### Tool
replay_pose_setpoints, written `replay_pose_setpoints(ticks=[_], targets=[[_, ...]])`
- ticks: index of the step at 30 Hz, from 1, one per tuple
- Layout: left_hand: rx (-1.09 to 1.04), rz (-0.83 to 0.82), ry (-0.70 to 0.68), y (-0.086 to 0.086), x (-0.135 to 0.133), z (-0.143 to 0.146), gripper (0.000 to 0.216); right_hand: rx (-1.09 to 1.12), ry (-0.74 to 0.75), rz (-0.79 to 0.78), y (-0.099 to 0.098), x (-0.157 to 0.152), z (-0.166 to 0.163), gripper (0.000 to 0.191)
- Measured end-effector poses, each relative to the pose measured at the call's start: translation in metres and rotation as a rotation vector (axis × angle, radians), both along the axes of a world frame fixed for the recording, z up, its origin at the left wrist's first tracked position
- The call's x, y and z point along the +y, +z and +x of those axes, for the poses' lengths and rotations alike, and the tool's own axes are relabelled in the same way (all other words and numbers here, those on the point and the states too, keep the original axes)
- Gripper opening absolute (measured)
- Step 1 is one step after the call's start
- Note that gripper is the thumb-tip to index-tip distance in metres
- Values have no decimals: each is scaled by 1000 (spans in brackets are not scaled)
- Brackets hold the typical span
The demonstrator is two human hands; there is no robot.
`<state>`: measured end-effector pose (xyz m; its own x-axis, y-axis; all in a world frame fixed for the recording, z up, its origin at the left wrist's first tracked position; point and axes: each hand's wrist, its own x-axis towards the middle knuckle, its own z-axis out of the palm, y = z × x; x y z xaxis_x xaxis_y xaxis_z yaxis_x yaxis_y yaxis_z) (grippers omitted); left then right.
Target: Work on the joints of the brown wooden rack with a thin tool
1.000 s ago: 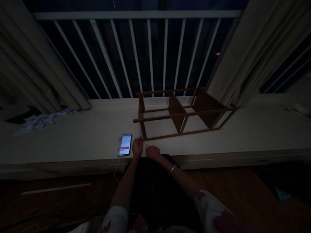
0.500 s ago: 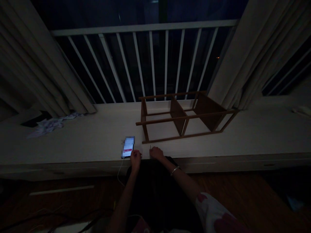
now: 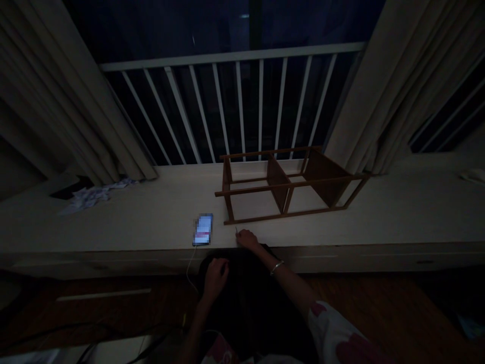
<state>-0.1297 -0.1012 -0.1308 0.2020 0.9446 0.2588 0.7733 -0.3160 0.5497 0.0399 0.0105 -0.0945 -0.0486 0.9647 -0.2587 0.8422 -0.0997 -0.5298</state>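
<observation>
The scene is very dark. My right hand [image 3: 247,238] rests on the front edge of a long pale ledge [image 3: 151,212], fingers closed around a thin upright sliver, perhaps a small pin or stick. My left hand [image 3: 215,277] hangs below the ledge over something dark in my lap, fingers curled; I cannot make out anything in it. A lit phone [image 3: 203,230] lies on the ledge left of my right hand, with a white cable running down from it. A brown wooden rack [image 3: 284,184] lies on its side just behind my right hand.
A white railing [image 3: 235,101] closes off the dark window behind the ledge. Pale curtains [image 3: 56,101] hang at both sides. Crumpled paper [image 3: 91,194] lies at the ledge's left end. Brown wooden floor [image 3: 379,303] lies below. Cables trail at lower left.
My left hand has come off the ledge beside the phone and dropped down toward my lap. My right hand has stayed at the ledge's edge. The view has tilted downward.
</observation>
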Motion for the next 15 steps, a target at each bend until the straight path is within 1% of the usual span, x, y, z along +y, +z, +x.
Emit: replay_pose_setpoints(ticks=[4,7,10,12,13,15], targets=[[54,11,-27,1,2,5,23,37,8,30,12,-12,11,38],[25,-16,-55,4,10,10,23,76,11,61,20,-20,20,32],[-45,-30,-80,8,24,18,23,121,6,112,23,-26,28,28],[-108,-26,-90,13,37,24,23,150,-8,156,22,-29,35,29],[-156,-29,-92,17,45,27,23,163,-19,178,20,-29,40,30],[-300,-73,-48,24,63,31,23,180,-48,222,15,-31,53,33]])
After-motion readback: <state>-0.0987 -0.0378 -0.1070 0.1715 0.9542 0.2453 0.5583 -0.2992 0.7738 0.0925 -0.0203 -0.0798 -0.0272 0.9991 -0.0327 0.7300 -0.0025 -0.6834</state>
